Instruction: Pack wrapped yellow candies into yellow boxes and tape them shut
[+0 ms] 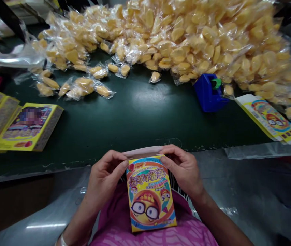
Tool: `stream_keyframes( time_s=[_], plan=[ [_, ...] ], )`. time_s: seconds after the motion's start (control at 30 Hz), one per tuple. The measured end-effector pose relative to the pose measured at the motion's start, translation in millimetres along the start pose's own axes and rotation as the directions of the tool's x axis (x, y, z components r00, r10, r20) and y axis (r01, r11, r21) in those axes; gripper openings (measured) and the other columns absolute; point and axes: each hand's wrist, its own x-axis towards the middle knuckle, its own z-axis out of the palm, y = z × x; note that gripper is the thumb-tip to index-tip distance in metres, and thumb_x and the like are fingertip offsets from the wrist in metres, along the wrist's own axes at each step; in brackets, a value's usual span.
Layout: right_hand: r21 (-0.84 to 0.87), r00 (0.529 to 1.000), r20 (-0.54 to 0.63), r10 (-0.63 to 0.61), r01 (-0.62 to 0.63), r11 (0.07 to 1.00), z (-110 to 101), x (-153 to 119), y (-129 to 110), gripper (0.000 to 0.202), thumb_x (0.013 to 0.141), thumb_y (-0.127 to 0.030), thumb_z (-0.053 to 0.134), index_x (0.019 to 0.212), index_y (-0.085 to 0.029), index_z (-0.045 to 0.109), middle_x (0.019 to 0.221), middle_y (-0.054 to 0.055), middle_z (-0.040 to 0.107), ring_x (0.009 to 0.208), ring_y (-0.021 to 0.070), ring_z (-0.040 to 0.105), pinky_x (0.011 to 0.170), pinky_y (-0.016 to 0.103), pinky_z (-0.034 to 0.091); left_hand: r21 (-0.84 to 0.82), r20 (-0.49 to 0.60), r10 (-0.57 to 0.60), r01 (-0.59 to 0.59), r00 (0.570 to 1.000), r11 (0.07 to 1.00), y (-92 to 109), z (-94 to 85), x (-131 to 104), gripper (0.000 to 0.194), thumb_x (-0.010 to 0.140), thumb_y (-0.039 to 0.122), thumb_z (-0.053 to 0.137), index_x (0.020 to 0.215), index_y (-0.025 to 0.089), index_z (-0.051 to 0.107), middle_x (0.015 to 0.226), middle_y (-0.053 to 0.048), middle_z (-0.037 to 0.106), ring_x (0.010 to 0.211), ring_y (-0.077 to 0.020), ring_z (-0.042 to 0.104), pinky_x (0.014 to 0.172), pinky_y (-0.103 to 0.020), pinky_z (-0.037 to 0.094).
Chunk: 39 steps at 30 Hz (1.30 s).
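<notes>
Both your hands are on one yellow box point(150, 196), held in front of your pink garment point(147, 237), just off the near edge of the surface point(145, 116). Left hand point(107, 179): thumb on the printed front at the upper left corner, fingers bent behind, pinching narrow. Right hand point(182, 169): same pinch at the upper right corner, thumb on the front. Pale flap point(142, 151) stands up at the box's top end, between your fingertips. Cartoon print faces you upside down, big glasses toward the bottom. Can't tell whether the box rests on your lap, or what's inside.

Across the back of the surface: big heap of clear-wrapped yellow pieces point(199, 41), highest toward the right. Small cluster of wrapped pieces point(81, 87) in front of it at left; one lone wrapped piece point(155, 77) near the heap's middle front edge. Blue tape dispenser point(206, 97), green core, sits at the heap's front edge, right of centre. Right of that, another carton point(270, 116) lies tilted, end flaps toward you. Far left, several yellow cartons point(30, 126) overlap in a row; clear plastic point(12, 56) behind them. Bracelet point(63, 241) on your left wrist.
</notes>
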Motion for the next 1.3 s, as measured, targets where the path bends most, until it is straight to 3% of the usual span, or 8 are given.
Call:
stream_keyframes(
  time_s=[0.1,0.27,0.57,0.73,0.87,1.03,1.17,1.3],
  plan=[
    [0.067,0.999,-0.006,0.046,-0.046,0.997,-3,-4,2,0.024,0.076,-0.031,0.08,0.096,-0.025,0.067,0.089,0.001,0.068,0.083,0.0168,0.066,0.073,0.027,0.056,-0.078,0.065,-0.057,0.062,0.996,0.995,5,0.1,-3,0.021,0.079,0.033,0.077,0.087,0.023,0.061,0.086,-0.003,0.078,0.082,-0.0201,0.074,0.068,-0.025,0.059],
    [0.072,0.998,0.062,-0.018,0.013,0.997,-9,-15,3,0.014,0.08,-0.034,0.078,0.08,-0.023,0.07,0.09,0.004,0.069,0.086,0.0185,0.064,0.074,0.029,0.053,-0.003,0.248,-0.039,0.041,0.968,0.999,10,-1.8,-13,0.012,0.086,0.034,0.071,0.084,0.023,0.07,0.107,-0.006,0.076,0.095,-0.0202,0.073,0.078,-0.026,0.059],
    [0.102,0.97,0.215,0.112,-0.137,0.985,-12,-10,-19,0.014,0.076,-0.02,0.077,0.075,-0.02,0.063,0.09,0.002,0.069,0.086,0.016,0.065,0.075,0.029,0.054,-0.056,0.246,-0.053,0.069,0.968,0.996,18,10.2,-7,0.014,0.079,0.024,0.076,0.075,0.023,0.063,0.085,0.001,0.07,0.076,-0.0127,0.065,0.066,-0.02,0.054],
    [0.027,0.965,0.19,0.182,-0.191,0.981,-15,2,-25,0.008,0.078,-0.025,0.071,0.08,-0.02,0.065,0.08,0.001,0.067,0.071,0.0133,0.06,0.062,0.025,0.049,0.064,0.274,0.003,-0.021,0.962,0.998,29,12.7,13,0.014,0.078,0.028,0.074,0.069,0.02,0.067,0.072,0.001,0.068,0.061,-0.0106,0.058,0.054,-0.018,0.046],
    [-0.044,0.984,0.131,0.12,-0.115,0.992,-19,-1,-25,0.007,0.076,-0.019,0.07,0.071,-0.019,0.065,0.08,0.001,0.068,0.076,0.0143,0.063,0.069,0.026,0.051,0.144,0.326,-0.007,-0.042,0.945,0.989,28,13.5,14,0.02,0.082,0.035,0.071,0.069,0.02,0.072,0.074,-0.002,0.072,0.063,-0.0139,0.062,0.055,-0.021,0.049],
    [-0.09,0.992,0.107,0.063,-0.054,0.994,-26,-15,-24,0.01,0.083,-0.021,0.071,0.073,-0.02,0.07,0.088,0.003,0.075,0.081,0.0143,0.069,0.071,0.024,0.054,0.253,0.308,0.073,-0.156,0.948,0.955,18,11.4,-3,0.021,0.09,0.035,0.062,0.093,0.022,0.078,0.09,-0.003,0.079,0.074,-0.0151,0.071,0.061,-0.019,0.054],
    [-0.105,0.994,0.108,0.012,-0.001,0.994,-28,-27,-24,0.007,0.087,-0.022,0.07,0.087,-0.023,0.077,0.099,0.004,0.078,0.096,0.0164,0.073,0.082,0.024,0.058,0.219,0.127,0.168,-0.193,0.978,0.956,1,18.7,-23,0.033,0.091,0.028,0.064,0.124,0.025,0.066,0.117,-0.003,0.076,0.097,-0.0149,0.074,0.079,-0.018,0.058],
    [-0.097,0.998,0.061,-0.013,0.018,0.995,-26,-34,-21,0.012,0.086,-0.017,0.071,0.091,-0.026,0.078,0.102,0.002,0.078,0.099,0.0148,0.073,0.084,0.019,0.059,0.248,0.081,0.186,-0.2,0.979,0.948,-9,24.5,-36,0.035,0.093,0.026,0.063,0.128,0.026,0.062,0.119,-0.002,0.075,0.103,-0.0128,0.073,0.081,-0.014,0.057]
  ],
)
